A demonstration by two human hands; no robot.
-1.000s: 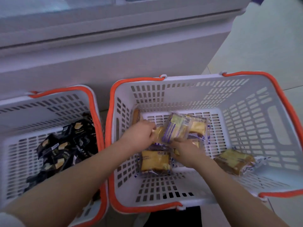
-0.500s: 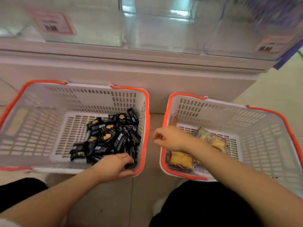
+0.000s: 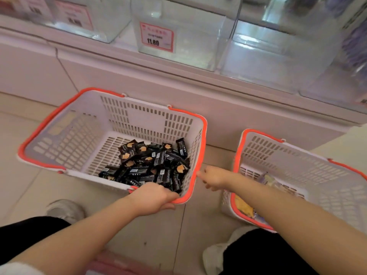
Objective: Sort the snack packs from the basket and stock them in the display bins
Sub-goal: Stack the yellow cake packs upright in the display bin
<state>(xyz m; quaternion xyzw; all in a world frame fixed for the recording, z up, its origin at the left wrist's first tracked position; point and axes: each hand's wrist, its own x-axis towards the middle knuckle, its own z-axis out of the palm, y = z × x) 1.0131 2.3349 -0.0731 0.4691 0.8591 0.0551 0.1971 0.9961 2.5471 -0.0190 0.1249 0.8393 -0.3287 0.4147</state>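
The left hand [image 3: 154, 197] is gripping the near right corner of the left basket [image 3: 111, 108], fingers curled over its orange rim. The right hand [image 3: 213, 177] is reaching toward that same basket's right rim, fingertips at or just short of it; contact cannot be confirmed. It is holding nothing and its fingers are lying loosely bent.

The black snack packs [image 3: 153, 163] are lying heaped in the right half of the left basket, piled against its right wall. The right basket [image 3: 297, 165] is standing just right of the left basket on the floor, holding yellow snack packs [image 3: 243, 207] near its front left corner. The display bins [image 3: 178, 34] are standing on the counter above and behind the left basket; the one carrying the red price tag [image 3: 156, 36] is sitting directly behind it. Whether the bins hold stock cannot be told through the glare.

Judgement: the step in hand appears to be taking hold of the left basket with both hands, to lift or tip it toward the bins. To do it well, the right hand should be closing firmly on the right rim before any lift. The load is sitting off-centre to the right, so the basket should be kept level. The black packs should be going into one bin only, apart from the yellow ones.
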